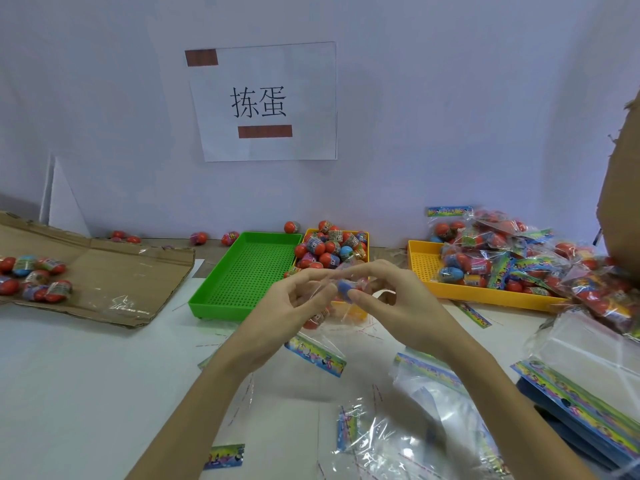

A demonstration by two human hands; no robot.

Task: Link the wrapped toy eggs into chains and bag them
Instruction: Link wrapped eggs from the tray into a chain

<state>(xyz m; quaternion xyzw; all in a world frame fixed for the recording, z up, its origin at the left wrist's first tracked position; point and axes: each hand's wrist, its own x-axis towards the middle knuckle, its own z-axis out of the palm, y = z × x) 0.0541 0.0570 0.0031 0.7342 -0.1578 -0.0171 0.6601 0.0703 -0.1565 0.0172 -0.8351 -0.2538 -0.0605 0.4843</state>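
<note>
pinching one blue egg (344,289) | left hand (294,303), right hand (391,299) grips both grasping it | trays: one green (242,271), two yellow (450,289)

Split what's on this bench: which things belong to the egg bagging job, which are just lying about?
Job:
- left hand and right hand, holding a clear bag with eggs
- loose eggs tray
- filled bags on yellow tray
- empty bags

Lying about:
- green tray
- flattened cardboard
- wall sign

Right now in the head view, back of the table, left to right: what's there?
Flattened cardboard with loose eggs → green tray → small yellow tray of eggs → large yellow tray piled with bagged eggs → cardboard box edge.
</note>
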